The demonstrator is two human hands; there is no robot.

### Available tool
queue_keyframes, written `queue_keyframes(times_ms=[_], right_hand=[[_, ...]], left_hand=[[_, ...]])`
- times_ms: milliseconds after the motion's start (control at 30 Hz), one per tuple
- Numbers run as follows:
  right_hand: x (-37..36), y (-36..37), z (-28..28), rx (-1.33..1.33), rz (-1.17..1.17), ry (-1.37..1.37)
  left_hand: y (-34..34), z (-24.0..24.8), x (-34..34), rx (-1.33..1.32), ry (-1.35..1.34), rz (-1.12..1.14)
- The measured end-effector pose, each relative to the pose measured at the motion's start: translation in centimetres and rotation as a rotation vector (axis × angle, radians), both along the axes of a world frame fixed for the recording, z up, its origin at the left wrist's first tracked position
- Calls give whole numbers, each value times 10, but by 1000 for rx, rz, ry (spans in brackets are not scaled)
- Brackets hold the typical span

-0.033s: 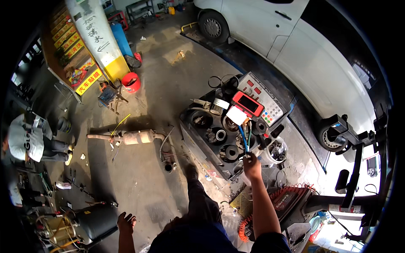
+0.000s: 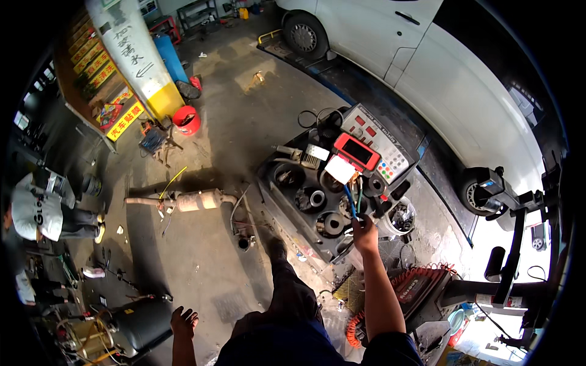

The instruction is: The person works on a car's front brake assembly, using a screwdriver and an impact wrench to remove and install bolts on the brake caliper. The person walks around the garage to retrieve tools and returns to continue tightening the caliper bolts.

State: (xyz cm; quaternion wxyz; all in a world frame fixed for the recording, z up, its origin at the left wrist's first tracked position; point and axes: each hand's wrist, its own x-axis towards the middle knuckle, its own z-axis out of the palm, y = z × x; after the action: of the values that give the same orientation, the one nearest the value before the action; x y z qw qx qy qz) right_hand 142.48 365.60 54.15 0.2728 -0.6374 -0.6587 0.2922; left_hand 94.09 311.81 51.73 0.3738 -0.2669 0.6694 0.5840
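Note:
My right hand (image 2: 365, 236) reaches forward over the near edge of a dark wheel balancer (image 2: 268, 189). Its fingers are closed at the lower end of a slim blue tool (image 2: 350, 200), whose exact kind I cannot make out. Round wells in the machine's top hold dark cones and rings (image 2: 334, 224). Just beyond the blue tool lie a white card-like piece (image 2: 340, 169) and a red-framed device with a dark screen (image 2: 356, 152). My left hand (image 2: 184, 321) hangs low on the left, fingers loosely bent and apart, with nothing in it.
A white van (image 2: 390, 46) stands beyond the balancer's control panel (image 2: 378, 137). An exhaust muffler (image 2: 200, 200) lies on the floor. A white bucket (image 2: 401, 218) and a coiled orange hose (image 2: 355, 329) are at right. A person (image 2: 46, 207) bends at far left; a black tank (image 2: 143, 323) sits below.
The whole view has shifted slightly. My right hand is a little farther forward along the blue tool's end; my left hand looks nearly unchanged.

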Motion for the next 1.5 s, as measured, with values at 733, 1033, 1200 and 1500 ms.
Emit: queue_keyframes(times_ms=[733,1033,1200,1500], right_hand=[[-151,142,68,-543,-204,930],[-283,144,66,-675,36,856],[-381,165,64,-740,103,885],[-571,208,87,-654,94,718]], left_hand=[[327,102,-92,45,151,-294],[302,105,-171,45,148,-168],[280,74,-247,-26,123,-32],[309,20,-435,145,121,-41]])
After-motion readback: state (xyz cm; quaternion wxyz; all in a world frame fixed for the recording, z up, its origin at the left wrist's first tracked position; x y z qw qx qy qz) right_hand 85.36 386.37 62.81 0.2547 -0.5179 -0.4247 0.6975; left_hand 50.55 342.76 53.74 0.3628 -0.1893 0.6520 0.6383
